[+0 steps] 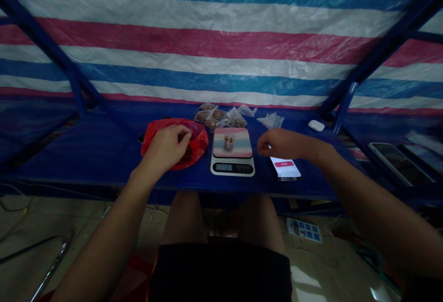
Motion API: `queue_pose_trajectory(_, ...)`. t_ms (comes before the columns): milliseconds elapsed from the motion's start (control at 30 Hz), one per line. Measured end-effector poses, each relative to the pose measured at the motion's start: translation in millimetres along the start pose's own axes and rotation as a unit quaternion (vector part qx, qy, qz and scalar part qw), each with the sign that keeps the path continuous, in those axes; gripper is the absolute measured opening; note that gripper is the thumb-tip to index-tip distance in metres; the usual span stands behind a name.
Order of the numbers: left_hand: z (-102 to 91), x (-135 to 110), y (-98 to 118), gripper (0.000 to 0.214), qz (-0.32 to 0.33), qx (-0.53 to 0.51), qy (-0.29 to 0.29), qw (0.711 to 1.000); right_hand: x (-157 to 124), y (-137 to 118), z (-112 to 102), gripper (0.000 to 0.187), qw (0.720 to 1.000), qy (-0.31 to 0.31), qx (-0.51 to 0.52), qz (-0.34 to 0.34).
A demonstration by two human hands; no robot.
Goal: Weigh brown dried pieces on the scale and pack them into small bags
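Over an open red plastic bag (pixel 201 151), my left hand (pixel 170 145) is closed, thumb and fingertips drawn together. Whether a small piece is pinched there, I cannot make out. Dark contents show inside the bag under the fingers. A kitchen scale (pixel 215 166) stands between my hands, its display lit with what looks like 21 or 2.1. On its striped platform sits a small clear cup (pixel 229 142) holding some brownish pieces. Right of the scale, my right hand (pixel 273 143) is loosely curled, with no object visible in it, above the upper part of a lit phone (pixel 285 167).
Several small clear bags of brown pieces (pixel 218 115) lie behind the scale. An empty-looking clear bag (pixel 272 120) and a white rounded case (pixel 316 125) are at the back right of the blue table (pixel 114 154). Another phone-like device (pixel 398 161) lies far right. Blue metal posts frame both sides.
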State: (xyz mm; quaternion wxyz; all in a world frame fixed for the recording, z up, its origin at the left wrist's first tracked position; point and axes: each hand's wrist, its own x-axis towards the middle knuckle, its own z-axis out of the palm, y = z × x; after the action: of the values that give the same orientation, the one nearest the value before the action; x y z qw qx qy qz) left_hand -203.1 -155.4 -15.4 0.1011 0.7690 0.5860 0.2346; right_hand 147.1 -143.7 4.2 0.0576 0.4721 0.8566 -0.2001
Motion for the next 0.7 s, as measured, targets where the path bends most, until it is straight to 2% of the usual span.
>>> queue_pose_trajectory(100,-6.7,-7,-23,0.033,-0.024,0.045,-0.060,0.997,6,-9,-16,0.024,0.993,0.112,0.010,-0.015)
queue_pose_trajectory(167,-7.5,-10,-32,0.035,-0.026,0.051,-0.084,0.995,14,-21,-21,0.027,0.986,0.163,0.005,-0.040)
queue_pose_trajectory(333,-4.6,-13,-37,0.033,0.001,0.062,-0.138,0.988,35,-57,-15,0.031,0.977,0.190,-0.071,-0.066)
queue_pose_trajectory(400,-3.7,-10,-39,0.033,0.017,0.068,-0.133,0.989,43,-72,-13,0.032,0.970,0.215,-0.078,-0.083)
queue_pose_trajectory(467,-3.5,-7,-42,0.035,0.021,0.069,-0.104,0.992,53,-90,-10,0.030,0.961,0.234,-0.058,-0.137)
queue_pose_trajectory(533,-3.8,-4,-45,0.038,0.014,0.068,-0.078,0.994,70,-110,-6,0.030,0.950,0.222,-0.032,-0.215)
queue_pose_trajectory(600,-4.2,0,-47,0.040,0.000,0.071,-0.076,0.995,92,-131,1,0.031,0.943,0.179,-0.026,-0.281)
queue_pose_trajectory(633,-4.4,1,-49,0.040,-0.006,0.074,-0.083,0.994,104,-140,4,0.032,0.942,0.162,-0.030,-0.292)
queue_pose_trajectory(700,-4.5,3,-52,0.040,-0.011,0.083,-0.105,0.991,127,-152,11,0.033,0.953,0.123,-0.066,-0.270)
